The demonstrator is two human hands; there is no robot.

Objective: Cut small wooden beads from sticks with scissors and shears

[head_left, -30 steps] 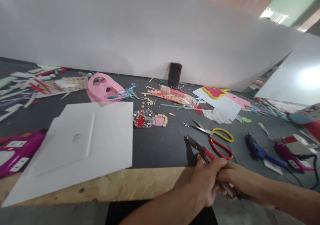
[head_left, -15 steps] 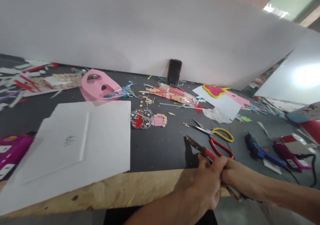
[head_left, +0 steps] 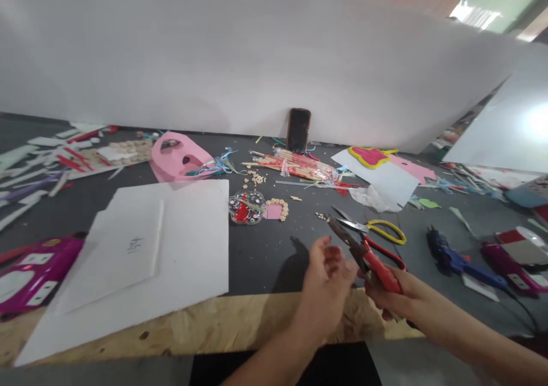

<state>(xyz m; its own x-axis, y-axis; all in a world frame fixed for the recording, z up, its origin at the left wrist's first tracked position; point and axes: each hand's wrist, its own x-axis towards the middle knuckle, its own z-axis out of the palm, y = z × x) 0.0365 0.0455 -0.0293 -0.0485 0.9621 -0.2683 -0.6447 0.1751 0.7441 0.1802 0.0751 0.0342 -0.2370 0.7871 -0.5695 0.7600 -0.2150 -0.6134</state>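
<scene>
My right hand (head_left: pixel 391 297) is wrapped round a pair of red-handled pliers (head_left: pixel 379 266), whose dark jaws point up and left over the table. A pale piece below that hand is too blurred to make out. Just left of the pliers, my left hand (head_left: pixel 325 286) is raised, its fingers loosely curled and the thumb apart; I see nothing held in it. Beyond the pliers lie yellow-handled scissors (head_left: pixel 387 232) and a second tool with a red looped handle (head_left: pixel 385 250). A pink card piece (head_left: pixel 274 210) edged with small wooden bits lies further left.
A clear flower-shaped box (head_left: pixel 247 207) of beads and white boards (head_left: pixel 192 237) lie left. Behind are wrapped sticks (head_left: pixel 295 166), a phone (head_left: pixel 298 129) leaning on the wall and a pink cutout (head_left: pixel 180 157). A blue glue gun (head_left: pixel 462 266) with a cord lies right.
My left hand has come away from the pliers and moved left, its fingers loosening. My right hand keeps the pliers, whose jaws have risen slightly. The view has shifted a little.
</scene>
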